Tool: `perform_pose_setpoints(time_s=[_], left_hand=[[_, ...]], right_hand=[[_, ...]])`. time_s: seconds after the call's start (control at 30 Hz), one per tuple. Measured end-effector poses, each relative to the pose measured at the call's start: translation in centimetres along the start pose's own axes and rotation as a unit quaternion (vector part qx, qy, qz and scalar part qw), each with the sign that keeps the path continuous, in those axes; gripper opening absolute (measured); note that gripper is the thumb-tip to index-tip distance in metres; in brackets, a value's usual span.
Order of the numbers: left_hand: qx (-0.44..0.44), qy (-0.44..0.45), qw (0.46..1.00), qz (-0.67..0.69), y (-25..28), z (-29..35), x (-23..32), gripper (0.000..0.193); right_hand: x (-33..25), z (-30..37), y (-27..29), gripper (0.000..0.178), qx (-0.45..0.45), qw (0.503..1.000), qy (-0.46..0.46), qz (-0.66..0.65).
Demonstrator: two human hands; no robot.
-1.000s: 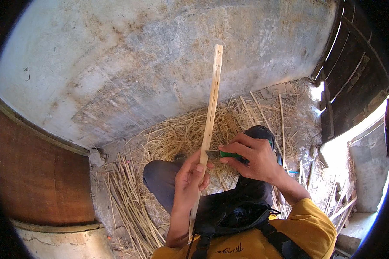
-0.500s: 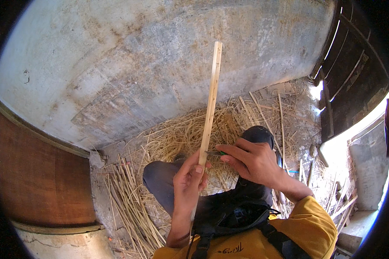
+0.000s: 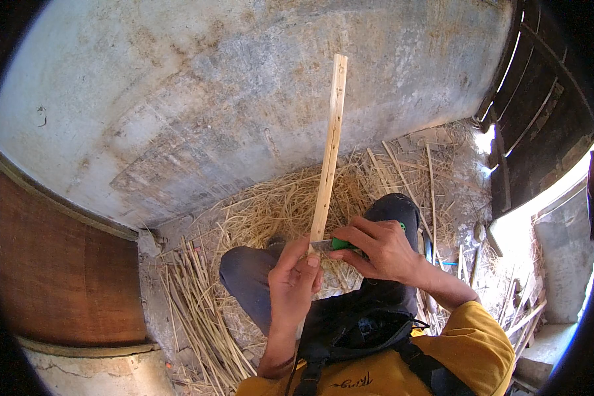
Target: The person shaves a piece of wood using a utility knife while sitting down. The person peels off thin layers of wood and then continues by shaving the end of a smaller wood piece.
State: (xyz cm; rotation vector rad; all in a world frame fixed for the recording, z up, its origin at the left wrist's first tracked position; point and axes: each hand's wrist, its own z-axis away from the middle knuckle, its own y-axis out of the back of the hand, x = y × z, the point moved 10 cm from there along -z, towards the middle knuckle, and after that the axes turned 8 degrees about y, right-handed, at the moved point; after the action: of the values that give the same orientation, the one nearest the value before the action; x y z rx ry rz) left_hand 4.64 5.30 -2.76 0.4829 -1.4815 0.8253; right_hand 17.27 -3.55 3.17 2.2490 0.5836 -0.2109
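Observation:
A long pale strip of wood or bamboo [image 3: 330,152] stands up from my left hand [image 3: 292,284], which is closed around its lower part with the thumb on top. My right hand [image 3: 386,252] is closed on a green-handled knife [image 3: 342,243]. The short visible part of its blade reaches left and touches the strip just above my left fingers. Both hands are over my lap, between my bent knees. The edge contact itself is too small to make out.
Curly shavings [image 3: 277,202] cover the floor beyond my knees. A bundle of thin strips [image 3: 204,313] lies at the left. A stained wall [image 3: 244,105] rises ahead, a brown panel [image 3: 59,264] stands left, and dark boards [image 3: 541,112] stand right. An open black bag [image 3: 363,330] rests at my waist.
The strip has shifted slightly up and right. My right hand has turned and moved a little, showing more of the green handle. My left hand has shifted slightly right.

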Motion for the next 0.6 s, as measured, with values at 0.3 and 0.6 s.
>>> perform_pose_setpoints(time_s=[0.3, 0.6], left_hand=[[0.03, 0.005, 0.996, -0.088, -0.3, 0.1, 1.1, 0.023], [0.103, -0.083, 0.978, -0.163, -0.5, 0.5, 2.4, 0.022]], right_hand=[[-0.6, -0.5, 0.5, 0.039, 0.012, 0.999, 0.039, 0.022], [-0.8, -1.0, 1.2, 0.039, 0.042, 0.997, 0.03, 0.056]])
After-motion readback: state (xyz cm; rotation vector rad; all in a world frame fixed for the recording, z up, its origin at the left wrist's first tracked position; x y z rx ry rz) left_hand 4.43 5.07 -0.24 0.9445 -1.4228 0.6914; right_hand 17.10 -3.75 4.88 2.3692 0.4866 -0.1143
